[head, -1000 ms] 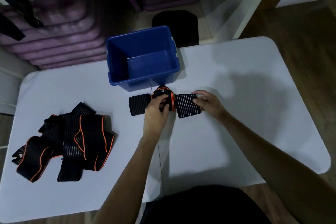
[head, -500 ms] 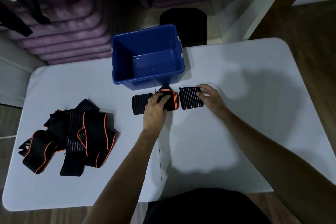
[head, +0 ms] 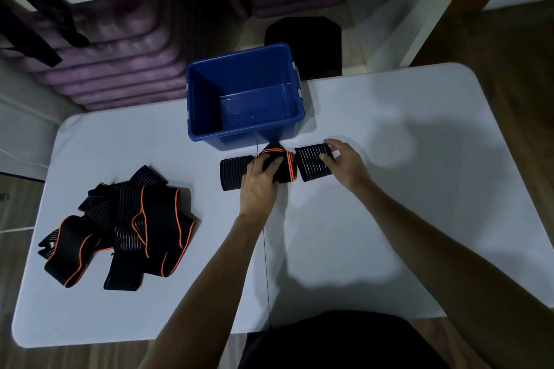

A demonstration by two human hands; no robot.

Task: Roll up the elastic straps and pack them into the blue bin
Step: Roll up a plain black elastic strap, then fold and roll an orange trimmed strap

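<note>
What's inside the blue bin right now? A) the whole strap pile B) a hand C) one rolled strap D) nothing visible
D: the blue bin shows only its bare floor, the strap lies on the table in front of it under both hands, and the strap pile sits off to the left.

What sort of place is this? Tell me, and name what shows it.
Probably a gym or fitness storeroom: stacked purple mats lie behind a white folding table, which holds a pile of elastic straps and a blue bin.
</note>
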